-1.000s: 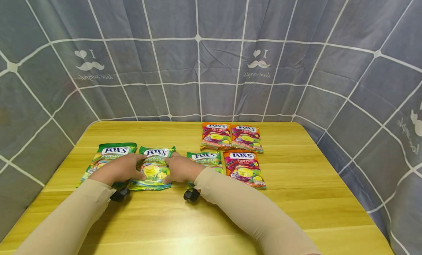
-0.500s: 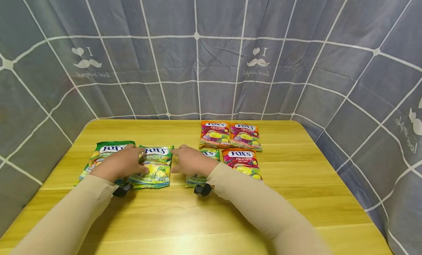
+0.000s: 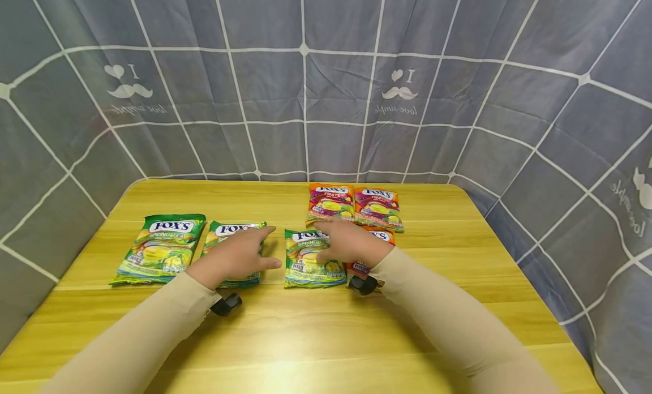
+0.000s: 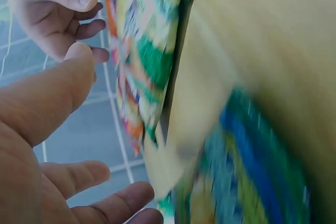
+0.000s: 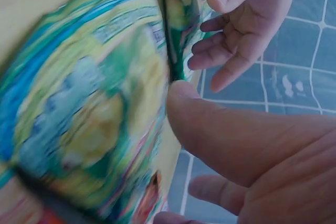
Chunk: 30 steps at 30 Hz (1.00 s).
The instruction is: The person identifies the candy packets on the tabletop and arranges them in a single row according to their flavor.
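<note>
In the head view, my left hand [image 3: 234, 257] hovers over the middle of three green Fox's Spring Tea candy bags, hiding much of that bag [image 3: 247, 282]. Its fingers and thumb are spread toward the right. My right hand [image 3: 356, 244] is over the right edge of the third green candy bag [image 3: 305, 264], thumb and fingers extended across it. The leftmost green candy bag [image 3: 158, 249] lies flat beside the left hand. Both wrist views show loose, extended fingers with nothing gripped; the third green bag [image 5: 94, 119] is close below the right thumb.
Two orange-and-purple Fox's Fruits candy bags lie side by side behind, one left [image 3: 330, 202] and one right [image 3: 378, 206]. Another Fruits bag [image 3: 384, 234] is mostly hidden under the right hand. The wooden table [image 3: 285, 337] ends at a grey checked curtain [image 3: 336, 99].
Both hands have come away from the sides of the middle green bag and moved right. My right hand now reaches the third green bag; the leftmost bag is uncovered.
</note>
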Each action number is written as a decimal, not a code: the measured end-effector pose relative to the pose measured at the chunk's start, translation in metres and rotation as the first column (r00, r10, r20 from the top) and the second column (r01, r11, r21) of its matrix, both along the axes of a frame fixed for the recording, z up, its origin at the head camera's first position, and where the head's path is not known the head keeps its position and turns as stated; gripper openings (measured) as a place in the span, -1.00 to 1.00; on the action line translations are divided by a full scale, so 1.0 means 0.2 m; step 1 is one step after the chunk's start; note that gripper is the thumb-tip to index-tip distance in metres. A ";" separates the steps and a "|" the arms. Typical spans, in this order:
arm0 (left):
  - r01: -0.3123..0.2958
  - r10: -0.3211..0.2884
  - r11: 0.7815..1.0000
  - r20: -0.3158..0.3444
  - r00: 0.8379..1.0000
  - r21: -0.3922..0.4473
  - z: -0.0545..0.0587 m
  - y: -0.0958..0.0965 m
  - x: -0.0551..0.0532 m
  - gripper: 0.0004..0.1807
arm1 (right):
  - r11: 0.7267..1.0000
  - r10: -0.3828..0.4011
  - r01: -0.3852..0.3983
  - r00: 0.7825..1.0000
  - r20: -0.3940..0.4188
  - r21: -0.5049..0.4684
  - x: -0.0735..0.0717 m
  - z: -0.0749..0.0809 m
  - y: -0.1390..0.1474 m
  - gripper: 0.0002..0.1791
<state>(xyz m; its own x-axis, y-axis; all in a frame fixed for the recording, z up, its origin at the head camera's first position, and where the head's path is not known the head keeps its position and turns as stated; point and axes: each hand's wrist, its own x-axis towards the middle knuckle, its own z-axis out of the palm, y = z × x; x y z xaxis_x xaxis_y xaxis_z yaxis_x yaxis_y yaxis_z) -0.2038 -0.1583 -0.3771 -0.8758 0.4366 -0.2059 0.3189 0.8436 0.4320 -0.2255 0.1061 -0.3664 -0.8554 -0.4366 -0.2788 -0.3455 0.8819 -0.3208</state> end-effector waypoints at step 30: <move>0.067 -0.069 0.996 -0.041 0.997 -0.054 -0.09 0.18 0.03 -0.07 | 0.999 -0.049 0.047 0.996 0.078 0.028 0.03 -0.06 0.10 0.00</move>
